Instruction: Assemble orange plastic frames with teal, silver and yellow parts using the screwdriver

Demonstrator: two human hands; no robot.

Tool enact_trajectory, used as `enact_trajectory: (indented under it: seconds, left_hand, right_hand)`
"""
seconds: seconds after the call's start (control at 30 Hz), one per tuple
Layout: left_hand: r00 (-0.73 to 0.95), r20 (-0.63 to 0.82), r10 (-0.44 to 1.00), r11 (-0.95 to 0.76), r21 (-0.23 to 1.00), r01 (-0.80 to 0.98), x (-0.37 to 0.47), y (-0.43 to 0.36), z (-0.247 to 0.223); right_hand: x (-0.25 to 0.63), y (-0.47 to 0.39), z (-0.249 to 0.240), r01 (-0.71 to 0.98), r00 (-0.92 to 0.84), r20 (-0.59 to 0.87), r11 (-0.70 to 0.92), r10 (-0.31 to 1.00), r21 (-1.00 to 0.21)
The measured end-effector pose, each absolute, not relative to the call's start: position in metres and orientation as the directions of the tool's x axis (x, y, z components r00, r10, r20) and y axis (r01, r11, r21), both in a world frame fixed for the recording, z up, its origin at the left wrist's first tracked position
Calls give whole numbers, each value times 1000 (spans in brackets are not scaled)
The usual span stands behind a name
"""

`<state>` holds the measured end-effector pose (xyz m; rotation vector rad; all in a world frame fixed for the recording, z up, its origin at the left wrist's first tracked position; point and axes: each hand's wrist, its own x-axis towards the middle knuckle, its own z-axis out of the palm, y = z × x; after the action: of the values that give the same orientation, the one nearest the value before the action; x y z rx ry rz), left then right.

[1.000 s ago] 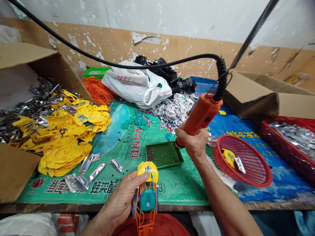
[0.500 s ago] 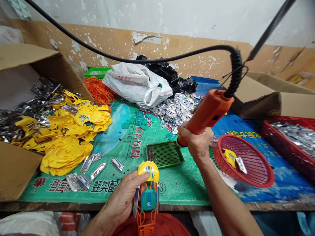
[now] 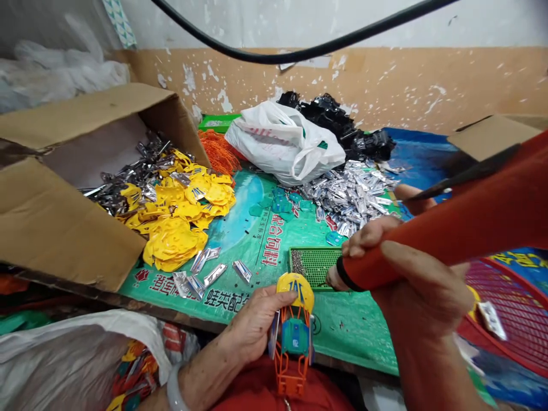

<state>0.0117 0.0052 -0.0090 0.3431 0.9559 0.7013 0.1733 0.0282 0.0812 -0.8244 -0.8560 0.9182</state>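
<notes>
My left hand (image 3: 257,319) grips a toy vehicle assembly by its yellow front piece (image 3: 295,292), thumb on top. Behind that piece are an orange frame (image 3: 292,381) and a teal block (image 3: 295,337), with silvery strips along both sides. My right hand (image 3: 411,279) is wrapped round a large orange-red power screwdriver (image 3: 462,220), which slants down to the left. The tool's tip is over the right end of a green mesh tray (image 3: 314,260) that holds small screws at its left end. Whether the tip touches a screw cannot be made out.
Yellow parts (image 3: 175,242) spill from a cardboard box (image 3: 64,222) at left. Silvery strips (image 3: 351,194), a white bag (image 3: 282,140) and black parts (image 3: 334,117) lie behind the tray. A red basket (image 3: 514,308) stands at right; a black cable (image 3: 274,59) hangs above.
The screwdriver has come closer to the camera and tilted flatter, its tip nearer the tray. The view has turned left, showing more of the box. My left hand still holds the assembly.
</notes>
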Motion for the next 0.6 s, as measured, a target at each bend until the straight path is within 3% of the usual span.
enact_trajectory:
  seconds: [0.6]
  left_hand:
    - [332, -626, 705, 700, 540, -467, 12, 8, -15]
  right_hand:
    - [160, 17, 66, -248, 286, 247, 320, 926, -914]
